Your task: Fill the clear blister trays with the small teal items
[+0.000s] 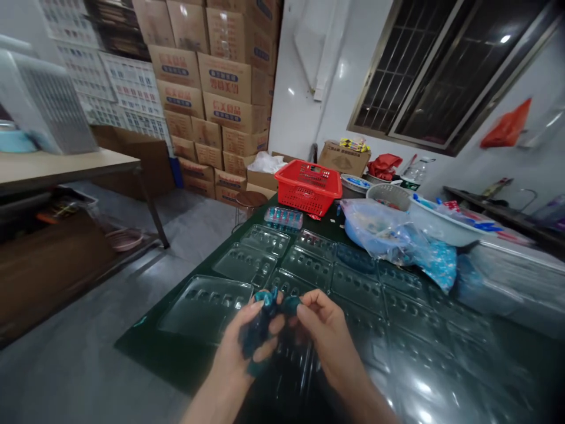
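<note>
My left hand (236, 338) is closed round a bunch of small shiny teal pieces (253, 333), blurred and partly hidden by the fingers. Thumb and forefinger of my right hand (331, 335) pinch one small teal piece (290, 305) just beside the bunch; its exact kind is too blurred to tell. Under and around both hands, clear plastic trays (205, 303) with rows of small moulded hollows lie side by side on the dark green table (152, 338). Farther back sits a clear tray holding teal and reddish pieces (283, 218).
A red plastic basket (306, 191) stands at the table's far end. Along the right are a plastic-covered blue basin (366, 227), a pale basin (445, 221) and a clear plastic container (521, 277). Stacked cartons (229, 82) line the back; another table (70, 168) stands left.
</note>
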`<state>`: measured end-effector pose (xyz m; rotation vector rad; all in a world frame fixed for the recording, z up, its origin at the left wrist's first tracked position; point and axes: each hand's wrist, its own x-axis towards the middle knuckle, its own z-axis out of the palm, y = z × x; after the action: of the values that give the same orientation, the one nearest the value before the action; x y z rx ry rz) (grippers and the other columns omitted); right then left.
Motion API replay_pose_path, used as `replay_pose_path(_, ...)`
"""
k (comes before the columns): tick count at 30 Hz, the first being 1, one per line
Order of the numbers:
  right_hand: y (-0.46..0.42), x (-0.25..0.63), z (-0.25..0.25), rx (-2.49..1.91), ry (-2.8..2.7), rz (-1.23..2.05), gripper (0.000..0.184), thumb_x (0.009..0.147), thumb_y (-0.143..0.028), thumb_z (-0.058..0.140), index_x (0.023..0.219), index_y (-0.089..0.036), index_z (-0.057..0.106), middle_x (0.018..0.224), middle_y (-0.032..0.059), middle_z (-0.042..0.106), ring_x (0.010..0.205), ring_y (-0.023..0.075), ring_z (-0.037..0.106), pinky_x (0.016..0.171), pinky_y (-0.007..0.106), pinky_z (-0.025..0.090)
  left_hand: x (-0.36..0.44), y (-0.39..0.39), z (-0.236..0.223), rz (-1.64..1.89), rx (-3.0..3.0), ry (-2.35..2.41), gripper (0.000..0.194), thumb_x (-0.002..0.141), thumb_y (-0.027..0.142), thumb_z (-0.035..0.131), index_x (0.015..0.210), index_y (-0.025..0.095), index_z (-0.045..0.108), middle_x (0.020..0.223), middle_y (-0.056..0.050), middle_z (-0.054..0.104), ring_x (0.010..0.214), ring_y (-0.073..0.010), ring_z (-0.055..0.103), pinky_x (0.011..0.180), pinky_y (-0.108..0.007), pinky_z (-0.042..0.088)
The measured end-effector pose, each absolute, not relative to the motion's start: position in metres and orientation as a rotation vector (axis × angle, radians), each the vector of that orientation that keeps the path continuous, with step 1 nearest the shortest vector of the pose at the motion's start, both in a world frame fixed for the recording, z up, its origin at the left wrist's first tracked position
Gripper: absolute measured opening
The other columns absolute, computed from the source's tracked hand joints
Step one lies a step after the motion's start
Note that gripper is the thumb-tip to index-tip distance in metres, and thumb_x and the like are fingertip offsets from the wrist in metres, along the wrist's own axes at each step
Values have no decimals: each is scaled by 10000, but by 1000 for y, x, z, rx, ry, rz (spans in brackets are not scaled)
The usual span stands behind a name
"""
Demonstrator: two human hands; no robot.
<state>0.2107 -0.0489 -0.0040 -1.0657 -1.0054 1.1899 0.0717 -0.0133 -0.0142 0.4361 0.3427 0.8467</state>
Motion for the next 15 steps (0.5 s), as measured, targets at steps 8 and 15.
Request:
replay_pose_path(8, -40, 210, -8, -930, -981, 1315, 251, 776, -315, 524, 988, -182, 502, 650, -14, 502, 539, 97, 485, 424, 185, 385, 66, -26, -18, 941, 556, 627, 197, 664, 243, 561, 843, 162, 561, 601, -62, 568, 404, -93, 430, 263, -141, 217)
replay_pose_path(15, -42, 216, -12, -870, -1062, 1478, 250, 797, -317, 488, 988, -158, 524, 626, -6, 521, 511, 89, 487, 428, 193, 410, 61, -37, -20, 921, 528, 729, 346, 593, 235, 626, 928, 169, 572, 650, -69, 594, 434, -120, 487, 253, -141, 230)
